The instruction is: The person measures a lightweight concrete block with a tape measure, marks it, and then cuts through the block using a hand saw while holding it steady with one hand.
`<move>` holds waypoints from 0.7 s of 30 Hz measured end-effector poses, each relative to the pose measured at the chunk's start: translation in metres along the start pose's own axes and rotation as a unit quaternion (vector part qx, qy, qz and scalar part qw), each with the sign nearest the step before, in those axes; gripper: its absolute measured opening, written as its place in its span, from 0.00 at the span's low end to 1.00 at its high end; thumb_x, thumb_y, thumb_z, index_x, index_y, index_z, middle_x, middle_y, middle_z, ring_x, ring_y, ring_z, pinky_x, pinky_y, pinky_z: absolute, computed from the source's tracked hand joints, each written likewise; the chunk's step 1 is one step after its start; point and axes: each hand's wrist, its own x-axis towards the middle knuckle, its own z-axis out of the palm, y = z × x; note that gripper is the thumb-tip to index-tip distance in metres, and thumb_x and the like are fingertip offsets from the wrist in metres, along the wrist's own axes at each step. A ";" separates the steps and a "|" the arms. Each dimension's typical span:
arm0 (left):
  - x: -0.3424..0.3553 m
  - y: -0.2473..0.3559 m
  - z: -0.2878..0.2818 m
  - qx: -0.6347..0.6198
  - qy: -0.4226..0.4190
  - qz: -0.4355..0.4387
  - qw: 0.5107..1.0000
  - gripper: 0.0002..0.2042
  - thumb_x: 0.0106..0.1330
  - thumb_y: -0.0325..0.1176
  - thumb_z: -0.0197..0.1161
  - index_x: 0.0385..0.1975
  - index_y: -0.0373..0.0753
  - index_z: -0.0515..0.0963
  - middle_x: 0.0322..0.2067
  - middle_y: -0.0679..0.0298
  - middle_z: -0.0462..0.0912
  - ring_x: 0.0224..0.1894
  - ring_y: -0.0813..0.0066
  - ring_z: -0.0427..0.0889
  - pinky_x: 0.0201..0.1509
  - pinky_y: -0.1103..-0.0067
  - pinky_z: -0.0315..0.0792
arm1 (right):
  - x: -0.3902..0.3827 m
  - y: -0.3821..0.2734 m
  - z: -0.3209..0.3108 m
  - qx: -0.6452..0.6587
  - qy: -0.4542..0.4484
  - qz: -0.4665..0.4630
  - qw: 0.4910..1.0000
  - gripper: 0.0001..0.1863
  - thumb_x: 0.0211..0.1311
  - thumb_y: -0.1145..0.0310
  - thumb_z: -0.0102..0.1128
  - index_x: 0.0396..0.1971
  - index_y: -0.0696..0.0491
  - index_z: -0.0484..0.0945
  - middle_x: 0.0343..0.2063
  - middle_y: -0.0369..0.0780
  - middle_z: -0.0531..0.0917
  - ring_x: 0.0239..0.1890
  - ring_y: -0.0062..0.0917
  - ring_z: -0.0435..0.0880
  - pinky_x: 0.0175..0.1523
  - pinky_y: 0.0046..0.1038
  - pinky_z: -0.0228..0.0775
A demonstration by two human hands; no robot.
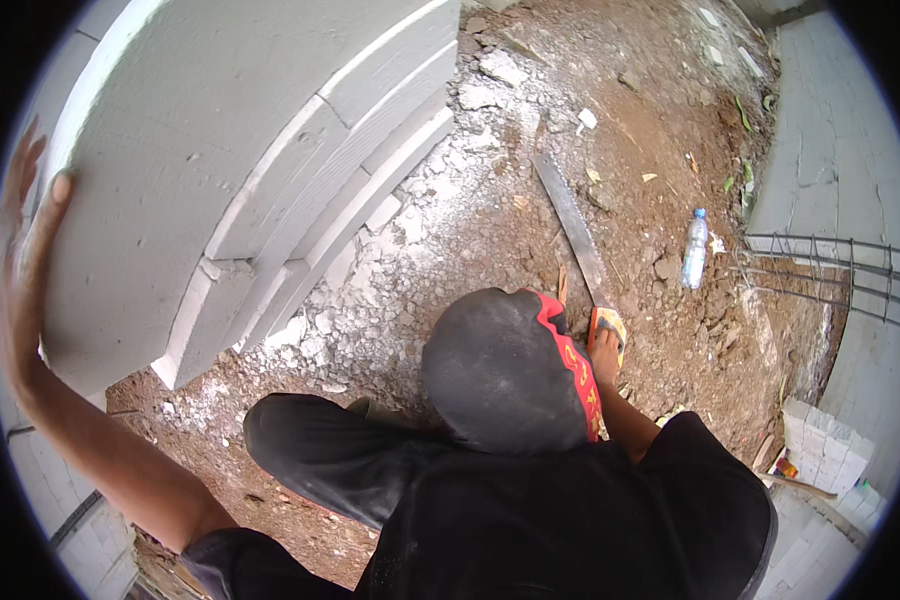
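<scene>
At the far left my left hand [25,235] rests along the edge of a large pale grey block [160,190], its fingers stretched out and its thumb on the face. Close to my right knee, my right hand [604,358] is wrapped around the orange handle of a handsaw [574,222]. The saw lies low over the dirt, toothed blade pointing away from me. Part of the handle is hidden under my fingers.
White rubble [390,270] covers the soil beside stacked blocks [320,170]. A plastic bottle [694,250] with a blue cap lies to the right. Beyond it, steel reinforcing bars [830,270] stick out near a grey wall [830,130]. White blocks [820,440] sit at lower right.
</scene>
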 end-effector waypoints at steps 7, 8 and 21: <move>0.006 -0.012 0.007 -0.070 0.006 0.047 0.996 0.59 0.30 0.69 0.79 0.66 0.36 0.73 0.53 0.39 0.81 0.56 0.43 0.82 0.61 0.56 0.75 | -0.005 0.061 0.029 -0.078 -0.086 0.005 0.993 0.27 0.61 0.58 0.62 0.54 0.59 0.71 0.50 0.50 0.76 0.54 0.46 0.75 0.56 0.44 0.71; 0.006 -0.007 0.011 -0.104 0.002 0.020 0.994 0.59 0.28 0.67 0.81 0.64 0.34 0.74 0.52 0.41 0.82 0.55 0.44 0.82 0.60 0.57 0.75 | -0.002 0.070 0.029 -0.098 -0.100 0.009 0.990 0.26 0.61 0.57 0.61 0.53 0.59 0.72 0.49 0.49 0.76 0.53 0.45 0.76 0.54 0.44 0.71; 0.005 -0.013 0.013 -0.043 0.059 0.057 0.996 0.55 0.34 0.70 0.78 0.62 0.35 0.75 0.54 0.44 0.82 0.54 0.49 0.84 0.62 0.61 0.77 | -0.015 0.052 -0.066 0.444 -0.123 0.074 0.884 0.13 0.68 0.69 0.59 0.46 0.60 0.75 0.36 0.43 0.82 0.37 0.31 0.83 0.42 0.31 0.77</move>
